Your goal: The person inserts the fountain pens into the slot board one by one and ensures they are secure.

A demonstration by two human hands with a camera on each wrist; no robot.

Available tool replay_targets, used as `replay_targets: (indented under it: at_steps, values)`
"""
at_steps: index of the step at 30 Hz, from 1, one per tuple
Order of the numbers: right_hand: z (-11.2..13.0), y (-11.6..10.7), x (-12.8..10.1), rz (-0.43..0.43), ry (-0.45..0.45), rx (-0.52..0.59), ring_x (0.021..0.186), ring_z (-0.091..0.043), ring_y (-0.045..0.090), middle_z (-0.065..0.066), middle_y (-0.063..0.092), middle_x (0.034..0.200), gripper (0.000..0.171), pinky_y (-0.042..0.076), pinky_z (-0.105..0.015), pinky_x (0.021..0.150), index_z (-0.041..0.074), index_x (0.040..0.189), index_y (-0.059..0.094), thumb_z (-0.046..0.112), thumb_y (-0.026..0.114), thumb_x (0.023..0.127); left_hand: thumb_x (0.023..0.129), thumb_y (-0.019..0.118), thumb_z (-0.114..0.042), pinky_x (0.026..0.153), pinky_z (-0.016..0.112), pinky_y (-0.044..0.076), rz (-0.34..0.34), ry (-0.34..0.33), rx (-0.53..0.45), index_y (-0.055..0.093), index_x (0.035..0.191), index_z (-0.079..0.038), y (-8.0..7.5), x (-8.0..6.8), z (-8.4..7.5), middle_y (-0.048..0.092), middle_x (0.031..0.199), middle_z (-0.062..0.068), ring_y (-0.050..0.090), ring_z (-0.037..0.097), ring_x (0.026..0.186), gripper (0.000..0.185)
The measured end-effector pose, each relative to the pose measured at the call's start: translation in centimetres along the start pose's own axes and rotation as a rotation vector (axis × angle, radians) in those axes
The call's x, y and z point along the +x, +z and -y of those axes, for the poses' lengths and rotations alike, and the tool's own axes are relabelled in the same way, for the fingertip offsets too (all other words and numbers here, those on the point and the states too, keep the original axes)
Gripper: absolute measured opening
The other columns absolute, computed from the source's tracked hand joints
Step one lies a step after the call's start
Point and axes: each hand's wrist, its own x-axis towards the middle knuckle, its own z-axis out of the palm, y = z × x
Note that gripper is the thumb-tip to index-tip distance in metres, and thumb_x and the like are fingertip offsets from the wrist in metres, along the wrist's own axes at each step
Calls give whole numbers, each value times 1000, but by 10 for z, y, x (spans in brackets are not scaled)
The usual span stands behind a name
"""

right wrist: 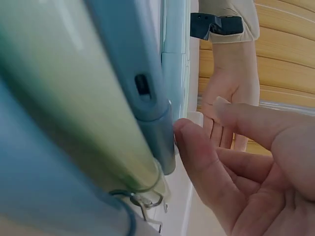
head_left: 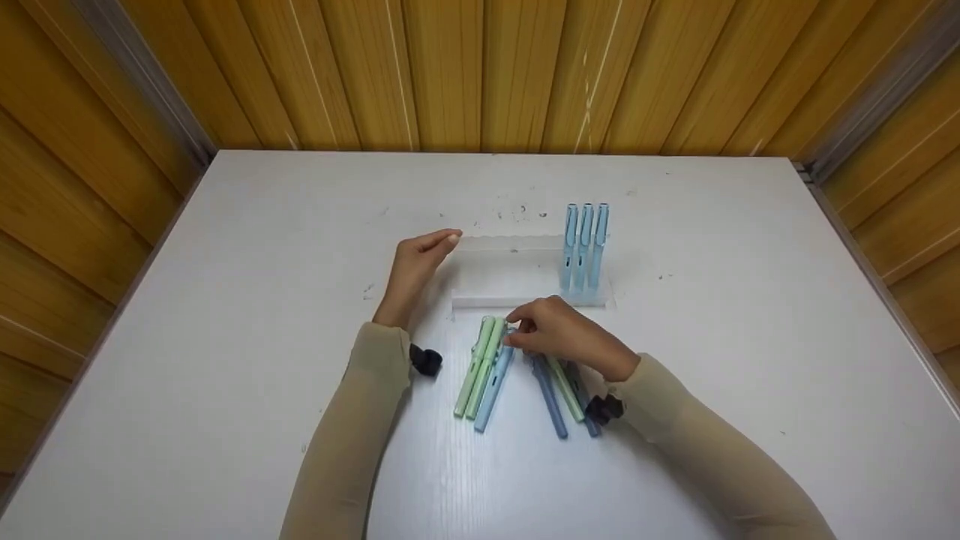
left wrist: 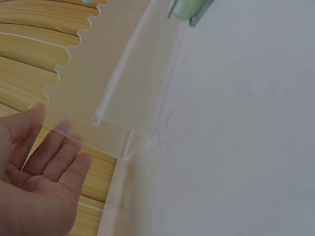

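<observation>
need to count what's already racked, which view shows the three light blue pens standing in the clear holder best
The head view: the three light blue pens stand upright side by side at the right end of the clear holder, fully in frame. The left wrist view shows only the holder's scalloped edge and no blue pens clearly. The right wrist view shows close-up pens lying down, too tight to count.

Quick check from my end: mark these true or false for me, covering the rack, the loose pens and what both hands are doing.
1. Three light blue pens stand in the clear rack. True.
2. The left hand grips a green pen. False: it rests open against the rack's left end, holding nothing.
3. The right hand reaches into the loose pens lying on the white table. True.
4. The rack is full. False: only its right end holds pens.
5. All the loose pens are green. False: blue ones lie among them.
</observation>
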Motion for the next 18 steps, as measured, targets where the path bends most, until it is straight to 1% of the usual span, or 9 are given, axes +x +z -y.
replay_targets:
  at_steps: [4, 7, 9, 13, 16, 18]
  values:
    - [2, 1, 4, 17, 5, -25, 59, -12, 59, -8, 71, 78, 32, 46, -22, 53, -1, 114, 69, 20, 69, 89, 92, 66, -34, 107, 34, 43, 2, 3, -3, 71, 117, -14, 0, 0, 0, 66, 125, 2, 56, 15, 124, 32]
    - [3, 2, 8, 18, -2, -49, 57, -10, 57, -7, 72, 80, 26, 46, -22, 53, 1, 106, 72, 19, 70, 88, 92, 66, -34, 106, 34, 43, 0, 3, 4, 71, 116, -14, 0, 0, 0, 66, 125, 2, 56, 15, 124, 32]
    - [3, 3, 10, 12, 7, -66, 57, -8, 56, -6, 72, 80, 25, 46, -22, 53, 2, 103, 73, 22, 71, 87, 92, 66, -34, 106, 34, 43, -4, 1, 8, 71, 116, -14, 0, 0, 0, 66, 124, 2, 56, 15, 124, 32]
    - [2, 4, 14, -16, 27, -99, 60, -9, 57, -8, 72, 85, 33, 47, -23, 56, 1, 101, 73, 28, 76, 83, 92, 66, -33, 106, 35, 43, -10, 7, 8, 71, 116, -12, -1, 0, 0, 67, 124, 3, 57, 16, 123, 32]
    - [0, 6, 16, -41, 37, -125, 68, -11, 56, -9, 72, 93, 42, 47, -24, 61, 0, 104, 71, 33, 79, 79, 92, 66, -33, 106, 35, 43, -10, 3, 16, 71, 116, -13, 0, 0, -1, 67, 124, 3, 57, 16, 123, 32]
    - [-2, 6, 17, -49, 42, -129, 72, -13, 56, -8, 72, 94, 44, 47, -25, 63, 0, 105, 71, 34, 81, 77, 92, 65, -34, 106, 34, 43, -6, -10, 27, 71, 116, -14, 0, 0, -1, 66, 125, 2, 56, 15, 124, 31]
